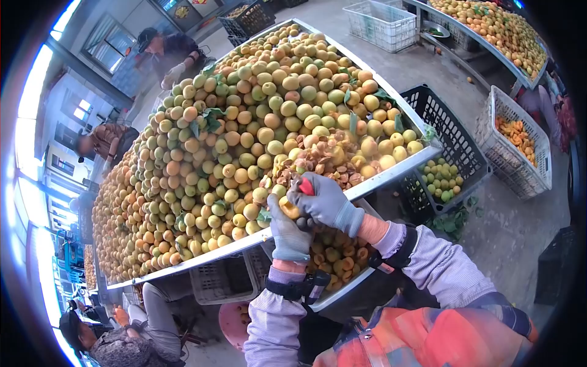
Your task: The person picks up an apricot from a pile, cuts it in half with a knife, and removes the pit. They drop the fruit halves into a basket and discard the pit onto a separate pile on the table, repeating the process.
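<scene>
Head view | left grip (288, 233) is holding a cut apricot (288, 208) | right grip (330, 200) is clasping a red tool (307, 186) | apricot is sitting between both grips

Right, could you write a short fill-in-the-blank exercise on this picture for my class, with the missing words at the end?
1. The right hand holds an object whose visible part is bright ____.
2. The left hand wears a glove coloured ____.
3. The whole small fruits in the black crate are mostly ____ in colour.
4. The fruit pieces in the white crate at far right are mainly ____ in colour.

Missing words: red; grey; green; orange.
</scene>
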A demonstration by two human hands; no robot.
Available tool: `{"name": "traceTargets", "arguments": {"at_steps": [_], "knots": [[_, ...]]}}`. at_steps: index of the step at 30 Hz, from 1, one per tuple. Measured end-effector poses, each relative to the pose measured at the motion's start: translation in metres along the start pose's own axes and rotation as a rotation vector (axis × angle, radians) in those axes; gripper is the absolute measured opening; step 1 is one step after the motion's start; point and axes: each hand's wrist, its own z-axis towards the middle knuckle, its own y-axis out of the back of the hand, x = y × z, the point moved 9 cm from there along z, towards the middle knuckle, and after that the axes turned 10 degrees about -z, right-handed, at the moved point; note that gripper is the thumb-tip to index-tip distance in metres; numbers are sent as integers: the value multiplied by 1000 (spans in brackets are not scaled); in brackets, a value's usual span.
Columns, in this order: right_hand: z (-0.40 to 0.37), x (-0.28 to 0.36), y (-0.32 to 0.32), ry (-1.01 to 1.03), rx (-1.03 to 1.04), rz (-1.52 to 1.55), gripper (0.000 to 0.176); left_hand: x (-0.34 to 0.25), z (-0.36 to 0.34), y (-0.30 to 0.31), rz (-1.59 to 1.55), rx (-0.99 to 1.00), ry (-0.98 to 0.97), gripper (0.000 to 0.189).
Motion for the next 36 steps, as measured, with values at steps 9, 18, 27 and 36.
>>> {"name": "traceTargets", "arguments": {"at_steps": [9, 18, 27, 36], "knots": [[13, 12, 45, 80, -202, 86, 16, -6, -68, -12, 719, 291, -39, 50], [9, 11, 45, 27, -138, 208, 14, -136, -34, 23, 1486, 121, -871, 27], [3, 3, 24, -84, -11, 166, 21, -166, 52, 28, 2400, -213, -450, 47], [-3, 7, 15, -49, 33, 10, 25, -160, 59, 26, 2511, -262, -416, 48]]}}
